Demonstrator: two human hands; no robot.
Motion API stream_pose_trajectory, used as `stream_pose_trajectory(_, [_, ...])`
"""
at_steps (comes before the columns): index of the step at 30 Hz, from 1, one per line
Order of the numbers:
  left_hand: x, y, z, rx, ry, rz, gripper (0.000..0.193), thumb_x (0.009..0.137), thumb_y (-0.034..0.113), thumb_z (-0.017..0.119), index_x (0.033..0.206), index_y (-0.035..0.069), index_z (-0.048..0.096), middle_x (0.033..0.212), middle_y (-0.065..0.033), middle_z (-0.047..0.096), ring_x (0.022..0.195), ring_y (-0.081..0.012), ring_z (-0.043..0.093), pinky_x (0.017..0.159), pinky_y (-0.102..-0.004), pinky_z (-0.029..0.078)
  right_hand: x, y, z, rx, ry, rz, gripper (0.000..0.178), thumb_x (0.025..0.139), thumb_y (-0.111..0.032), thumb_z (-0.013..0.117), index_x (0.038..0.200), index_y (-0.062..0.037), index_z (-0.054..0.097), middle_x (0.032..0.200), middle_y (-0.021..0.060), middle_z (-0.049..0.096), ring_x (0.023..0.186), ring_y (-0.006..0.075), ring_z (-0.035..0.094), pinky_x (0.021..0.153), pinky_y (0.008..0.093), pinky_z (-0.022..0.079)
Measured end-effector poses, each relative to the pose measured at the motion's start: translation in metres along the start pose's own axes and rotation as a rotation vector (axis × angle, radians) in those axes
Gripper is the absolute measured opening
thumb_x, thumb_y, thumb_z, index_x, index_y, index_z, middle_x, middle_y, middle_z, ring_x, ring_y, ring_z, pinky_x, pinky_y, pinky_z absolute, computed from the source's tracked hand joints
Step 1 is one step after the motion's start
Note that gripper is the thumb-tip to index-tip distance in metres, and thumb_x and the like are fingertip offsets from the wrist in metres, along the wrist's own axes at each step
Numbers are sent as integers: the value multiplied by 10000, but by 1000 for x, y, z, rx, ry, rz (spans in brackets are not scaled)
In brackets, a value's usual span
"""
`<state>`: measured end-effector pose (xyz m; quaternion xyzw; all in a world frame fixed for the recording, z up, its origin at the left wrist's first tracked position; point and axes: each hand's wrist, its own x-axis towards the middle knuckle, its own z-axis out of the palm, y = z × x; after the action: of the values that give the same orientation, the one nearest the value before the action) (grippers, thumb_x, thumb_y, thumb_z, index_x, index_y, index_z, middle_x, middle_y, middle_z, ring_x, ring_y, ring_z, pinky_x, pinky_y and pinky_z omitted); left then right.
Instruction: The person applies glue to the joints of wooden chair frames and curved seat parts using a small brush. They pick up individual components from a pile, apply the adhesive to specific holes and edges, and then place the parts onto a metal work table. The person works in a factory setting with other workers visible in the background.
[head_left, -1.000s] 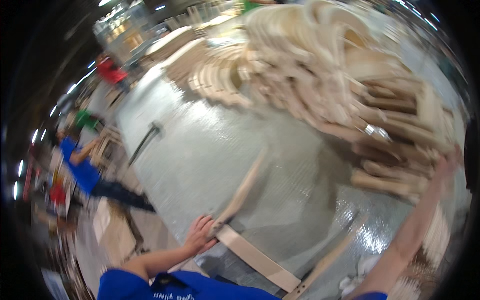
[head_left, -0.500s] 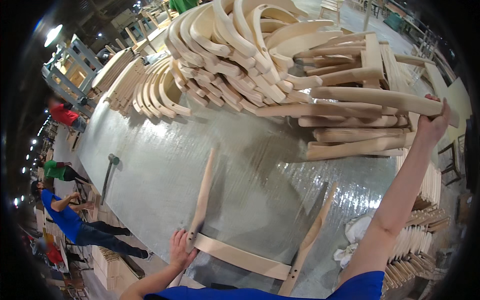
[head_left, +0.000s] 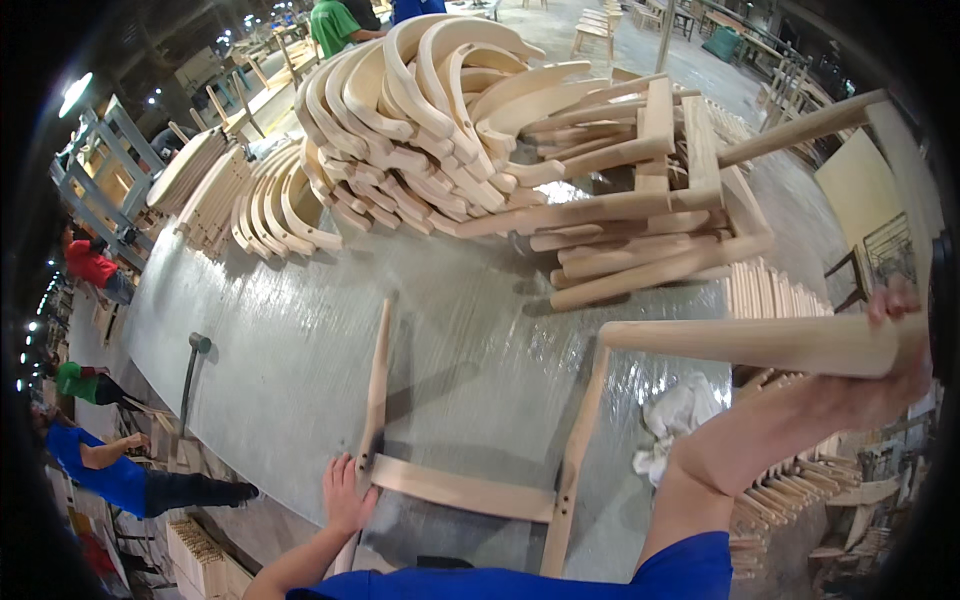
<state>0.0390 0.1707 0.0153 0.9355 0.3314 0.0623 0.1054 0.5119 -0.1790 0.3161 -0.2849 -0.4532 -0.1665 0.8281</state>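
Observation:
A light wooden chair-leg frame (head_left: 460,488), two tapered legs joined by a crossbar, lies over the near edge of the table. My left hand (head_left: 348,498) grips its left leg beside the joint, thumb on one side and fingers on the other. At the far right my right hand (head_left: 905,375), blurred, is closed on one end of a second leg frame (head_left: 750,343). That frame is raised; its near leg points left, its tip overlapping the lying frame's right leg in view. Its other leg reaches over the stack of leg frames (head_left: 640,262).
Curved wooden pieces (head_left: 400,110) are piled high at the back of the grey table (head_left: 270,350). A mallet (head_left: 190,375) lies at the left edge, a white cloth (head_left: 672,420) at the right. More wooden parts (head_left: 790,490) are stacked below right. Several people stand beyond the table.
My right hand has drawn the second leg frame off the stack, rightward and nearer to me. My left hand stays on the lying frame. The whole view has shifted slightly.

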Motion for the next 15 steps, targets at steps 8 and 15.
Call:
stream_pose_trajectory(8, [12, 30, -4, 173, 155, 190, 773, 668, 263, 677, 1342, 62, 356, 1379, -194, 326, 1274, -416, 286, 1040, -506, 248, 44, -97, 135, -161, -504, -178, 588, 790, -281, 616, 1211, 46, 367, 991, 161, 504, 813, 205, 531, 658, 309, 444])
stream_pose_trajectory(15, [68, 230, -167, -848, 566, 757, 804, 723, 375, 729, 1355, 64, 340, 1344, -202, 350, 1253, -375, 320, 999, -479, 306, -8, -91, 300, -500, -554, -419, 496, 770, -169, 641, 1144, 52, 402, 816, 94, 522, 649, 133, 512, 526, 248, 423])
